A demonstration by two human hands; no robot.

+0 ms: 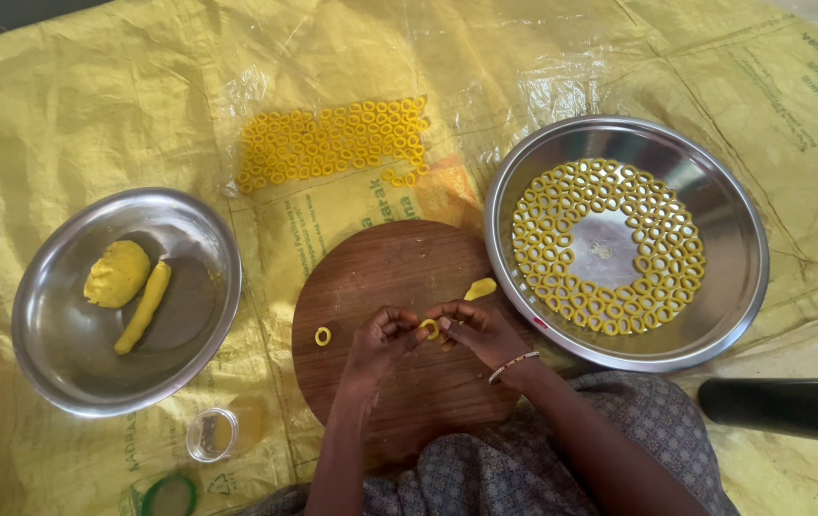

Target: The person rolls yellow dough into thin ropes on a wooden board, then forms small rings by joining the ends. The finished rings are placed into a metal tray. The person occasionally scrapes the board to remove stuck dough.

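Dough ring (430, 328) pinched closed between our left hand (377, 341) and right hand (482, 330) fingertips, twelve o'clock of us; excess pressure could flatten or tear it.

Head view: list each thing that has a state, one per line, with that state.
Left hand: fingertips pinching the dough ring.
Right hand: fingertips pinching the same ring.
Dough ring: held between both hands above the board.
Board: flat, one finished ring and a dough bit on it.
Tray: rings laid in circles, centre bare.
Bowl: holds a dough lump and a roll.
Plastic sheet: rows of rings on it.
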